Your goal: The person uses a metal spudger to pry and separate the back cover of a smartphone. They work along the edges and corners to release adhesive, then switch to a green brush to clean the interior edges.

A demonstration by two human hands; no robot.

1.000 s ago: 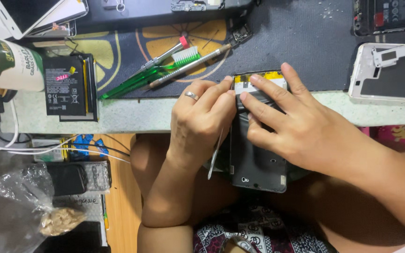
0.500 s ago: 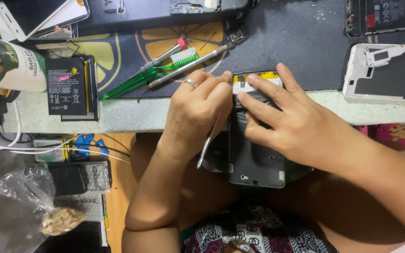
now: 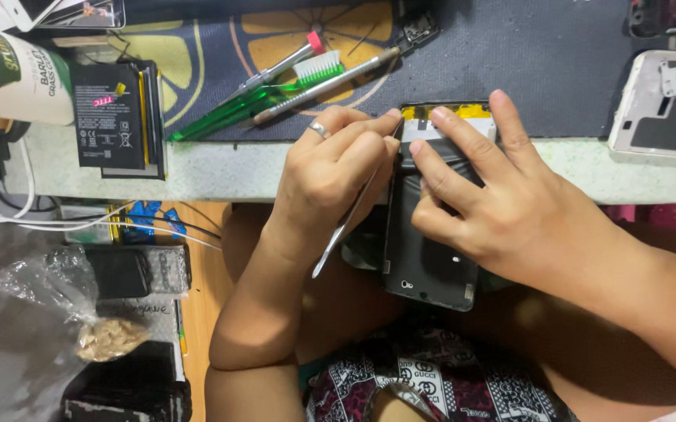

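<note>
Compared with half a second ago, almost nothing has moved: both hands stay on the opened phone, and only the thin metal tool leans a little differently. The left hand, with a ring on one finger, has its fingers closed around this tool like a pen; its upper end is hidden by the fingers at the phone's upper left edge. The right hand lies flat on the phone, fingers pressed on the dark battery near the yellow strip, not clenched. The phone sits in the middle of the frame, its upper end resting on the worktop edge and its lower end hanging over the person's lap. On the dark mat in the upper middle lie a green toothbrush and a long screwdriver. A loose black battery lies at the upper left, a white phone frame at the upper right.
</note>
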